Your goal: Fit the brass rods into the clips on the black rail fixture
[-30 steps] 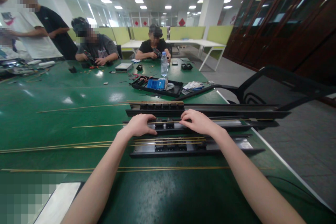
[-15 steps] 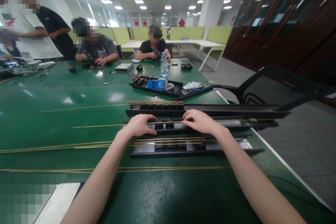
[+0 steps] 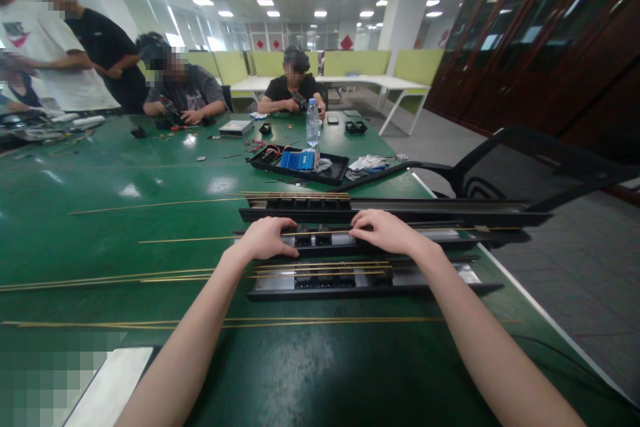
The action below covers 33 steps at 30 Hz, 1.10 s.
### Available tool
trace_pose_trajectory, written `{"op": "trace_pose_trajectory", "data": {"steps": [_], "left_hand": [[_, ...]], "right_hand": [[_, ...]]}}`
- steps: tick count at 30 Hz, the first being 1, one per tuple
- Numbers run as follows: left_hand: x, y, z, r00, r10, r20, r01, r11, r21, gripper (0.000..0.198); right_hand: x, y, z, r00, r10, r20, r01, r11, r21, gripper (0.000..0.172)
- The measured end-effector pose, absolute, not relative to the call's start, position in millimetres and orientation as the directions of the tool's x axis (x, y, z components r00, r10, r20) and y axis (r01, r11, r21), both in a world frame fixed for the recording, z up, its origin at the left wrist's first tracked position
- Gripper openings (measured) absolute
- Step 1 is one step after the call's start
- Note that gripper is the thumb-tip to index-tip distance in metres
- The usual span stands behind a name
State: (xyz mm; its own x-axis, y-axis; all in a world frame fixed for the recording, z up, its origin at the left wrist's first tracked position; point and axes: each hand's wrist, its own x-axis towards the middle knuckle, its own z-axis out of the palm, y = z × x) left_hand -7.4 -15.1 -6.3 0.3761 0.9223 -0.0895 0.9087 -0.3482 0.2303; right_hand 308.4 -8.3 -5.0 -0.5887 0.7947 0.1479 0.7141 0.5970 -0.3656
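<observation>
My left hand spans the left part of the middle black channel, thumb at the near wall and fingers at the far one. Two small black blocks sit in this channel between my hands. Along it runs a thin brass-coloured rod, sticking out past the left end. My right hand is closed in a pinch at the rod, right of the blocks. What lies under its fingertips is hidden. The nearer channel and the farther channel also hold black blocks and rods.
Several loose rods lie nearer on the green table. Beyond the channels are a black tray with a blue item, white gloves and a bottle. A chair stands right. People work across the table.
My right hand has shifted slightly to the right along the middle channel. My left hand, the rod and the two blocks stay where they were.
</observation>
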Motion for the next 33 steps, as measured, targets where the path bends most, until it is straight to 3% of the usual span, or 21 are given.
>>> {"op": "trace_pose_trajectory", "data": {"steps": [17,24,33], "left_hand": [[-10.4,-13.7,-11.0,0.383,0.922,-0.062,0.905,-0.361,0.224,0.074],[-10.4,-13.9,-10.4,0.384,0.921,-0.064,0.903,-0.361,0.233,0.074],[-9.5,-16.1,-8.1,0.376,0.925,-0.064,0.907,-0.353,0.232,0.074]], "right_hand": [[313.0,-7.0,-4.4,-0.610,0.779,0.148,0.652,0.599,-0.465,0.027],[297.4,-12.1,-1.3,-0.568,0.786,0.246,0.689,0.617,-0.381,0.030],[253.2,-19.9,-9.9,-0.535,0.817,0.218,0.776,0.576,-0.257,0.032]]}}
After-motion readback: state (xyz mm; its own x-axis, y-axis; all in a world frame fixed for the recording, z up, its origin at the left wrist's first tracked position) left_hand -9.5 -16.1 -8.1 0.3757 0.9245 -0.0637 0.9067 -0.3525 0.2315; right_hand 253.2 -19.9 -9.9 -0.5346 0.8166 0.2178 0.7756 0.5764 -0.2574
